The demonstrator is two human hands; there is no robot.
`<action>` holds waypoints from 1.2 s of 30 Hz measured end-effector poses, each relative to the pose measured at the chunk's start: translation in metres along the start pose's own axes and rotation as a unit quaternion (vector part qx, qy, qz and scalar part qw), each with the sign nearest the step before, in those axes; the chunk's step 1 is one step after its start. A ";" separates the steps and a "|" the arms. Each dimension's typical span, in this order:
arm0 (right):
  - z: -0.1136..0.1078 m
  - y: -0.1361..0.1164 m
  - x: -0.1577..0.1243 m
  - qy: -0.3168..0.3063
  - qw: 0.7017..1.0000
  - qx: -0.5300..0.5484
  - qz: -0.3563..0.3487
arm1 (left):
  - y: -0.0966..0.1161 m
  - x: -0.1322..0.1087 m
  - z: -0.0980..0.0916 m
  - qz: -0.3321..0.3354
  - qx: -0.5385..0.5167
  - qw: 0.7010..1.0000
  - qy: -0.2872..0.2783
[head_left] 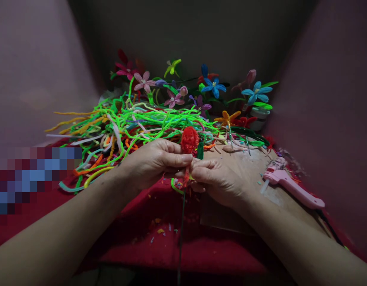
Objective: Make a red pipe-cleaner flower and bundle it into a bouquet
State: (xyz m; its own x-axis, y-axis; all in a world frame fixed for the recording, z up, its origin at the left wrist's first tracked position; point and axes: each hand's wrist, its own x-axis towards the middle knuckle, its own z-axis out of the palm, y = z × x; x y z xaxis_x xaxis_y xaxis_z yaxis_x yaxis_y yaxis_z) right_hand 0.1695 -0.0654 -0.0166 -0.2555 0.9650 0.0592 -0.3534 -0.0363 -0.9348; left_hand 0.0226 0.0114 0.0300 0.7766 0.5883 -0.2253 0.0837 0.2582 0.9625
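Note:
Between my two hands a red pipe-cleaner flower (189,140) stands upright over a thin dark wire stem (182,226), which runs down toward the bottom of the view. My left hand (159,161) pinches the base of the flower from the left, thumb against fingers. From the right, my right hand (214,176) closes on the same base just below the bloom. Some reddish material shows under the fingertips, partly hidden by them. A dark green strip (200,150) shows just right of the bloom; whether it is attached I cannot tell.
A tangled heap of green and multicoloured pipe cleaners (159,123) lies behind my hands. Finished flowers (214,87) stand at the back. At right, a pink glue gun (290,184) rests on a brown board (249,167). Small scraps dot the red cloth (141,234).

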 end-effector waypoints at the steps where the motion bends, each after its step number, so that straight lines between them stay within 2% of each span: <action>1: 0.000 -0.001 0.000 -0.009 1.000 -0.002 0.003 | 0.000 -0.001 0.000 0.002 0.007 1.000 -0.010; 7: -0.001 -0.007 -0.001 -0.023 0.999 -0.008 0.022 | -0.002 -0.001 0.000 -0.006 -0.008 1.000 -0.029; 16: -0.007 0.002 0.001 -0.041 0.999 0.011 0.022 | -0.001 -0.001 0.000 -0.012 -0.015 0.997 -0.071; 22: -0.002 0.000 0.002 0.013 0.999 0.015 0.025 | -0.006 0.005 -0.003 0.018 -0.030 0.998 -0.046; 28: -0.001 -0.002 0.003 0.075 0.997 0.016 -0.019 | -0.009 0.009 -0.002 0.062 -0.060 0.996 -0.012; 32: 0.001 -0.003 0.002 0.119 0.992 -0.032 -0.027 | -0.012 0.010 -0.004 0.070 -0.022 0.997 -0.005; 36: 0.003 -0.001 0.001 0.132 0.988 -0.076 -0.039 | -0.012 0.007 -0.002 0.080 0.038 0.996 0.003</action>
State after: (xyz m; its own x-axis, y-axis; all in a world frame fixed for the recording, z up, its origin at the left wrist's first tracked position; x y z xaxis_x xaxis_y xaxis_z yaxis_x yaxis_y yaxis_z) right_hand 0.1670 -0.0656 -0.0146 0.0187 0.9981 0.0589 -0.2186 0.0616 -0.9739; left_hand 0.0259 0.0139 0.0163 0.7796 0.6224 -0.0695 0.0068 0.1026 0.9947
